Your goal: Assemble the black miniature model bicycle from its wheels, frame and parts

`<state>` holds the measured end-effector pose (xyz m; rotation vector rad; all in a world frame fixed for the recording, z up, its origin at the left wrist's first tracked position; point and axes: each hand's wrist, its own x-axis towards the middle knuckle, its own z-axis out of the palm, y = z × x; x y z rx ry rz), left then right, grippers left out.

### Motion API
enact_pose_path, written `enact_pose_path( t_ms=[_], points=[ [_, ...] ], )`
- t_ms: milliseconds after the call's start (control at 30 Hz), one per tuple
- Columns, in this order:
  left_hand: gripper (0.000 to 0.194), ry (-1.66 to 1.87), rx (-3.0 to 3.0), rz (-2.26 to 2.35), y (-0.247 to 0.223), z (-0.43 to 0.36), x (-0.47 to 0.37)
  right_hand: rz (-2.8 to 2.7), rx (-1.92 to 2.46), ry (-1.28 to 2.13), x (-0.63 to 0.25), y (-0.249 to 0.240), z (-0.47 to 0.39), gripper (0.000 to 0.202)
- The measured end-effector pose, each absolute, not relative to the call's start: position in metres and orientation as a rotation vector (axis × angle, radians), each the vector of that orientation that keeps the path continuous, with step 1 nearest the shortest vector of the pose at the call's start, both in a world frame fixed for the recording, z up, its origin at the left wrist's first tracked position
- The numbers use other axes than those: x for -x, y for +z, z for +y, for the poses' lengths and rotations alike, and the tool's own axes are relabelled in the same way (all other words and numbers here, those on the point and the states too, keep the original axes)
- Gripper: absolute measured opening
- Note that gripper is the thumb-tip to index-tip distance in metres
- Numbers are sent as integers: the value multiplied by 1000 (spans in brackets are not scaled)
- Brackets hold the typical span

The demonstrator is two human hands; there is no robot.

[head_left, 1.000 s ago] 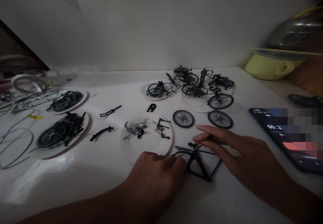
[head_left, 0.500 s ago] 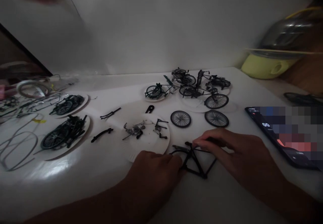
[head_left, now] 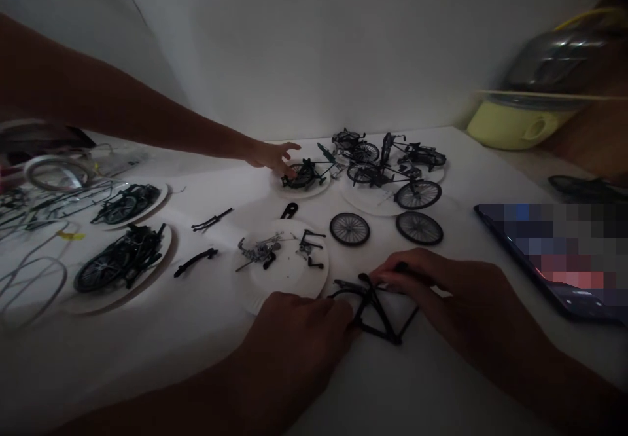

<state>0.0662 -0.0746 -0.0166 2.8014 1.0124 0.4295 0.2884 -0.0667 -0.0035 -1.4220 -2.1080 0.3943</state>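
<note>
Between my hands is a small black model bicycle frame (head_left: pixel 380 311), with a saddle at its top. My left hand (head_left: pixel 307 331) is closed on the rear end of the frame, its fingertips partly hidden. Near the saddle, my right hand (head_left: pixel 432 285) pinches at the top of the frame; a dark piece shows by its fingers, too dim to name. Two loose spoked wheels (head_left: pixel 349 229) lie just beyond. A white paper plate (head_left: pixel 294 285) holding small grey and black parts stands past my left hand.
Another person's hand (head_left: pixel 275 158) reaches from the left to a back plate with a green model bicycle (head_left: pixel 307 173). Assembled models stand at the back right. Left are plates with bicycle parts (head_left: pixel 120 259) and wire frames. A phone (head_left: pixel 549 259) and yellow pot (head_left: pixel 515 125) are right.
Another person's arm has come in from the left, its hand now at the green model bicycle. My hands stay at the frame, nearly unmoved; the view has shifted slightly.
</note>
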Motion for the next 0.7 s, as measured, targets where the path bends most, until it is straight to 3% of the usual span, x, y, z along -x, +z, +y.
enact_pose_path(
  t_ms=[400, 533, 700],
  points=[
    [15, 528, -2809, 991, -17, -77, -64, -1838, 1450, 443, -291, 1, -69, 21],
    [11, 678, -2873, 950, -16, -76, -61, -1633, 1448, 364, -307, 11, -66, 34],
    [6, 873, -2963, 890, -11, -73, -59, -1757, 1403, 514, -309, 8, -63, 33]
  ],
)
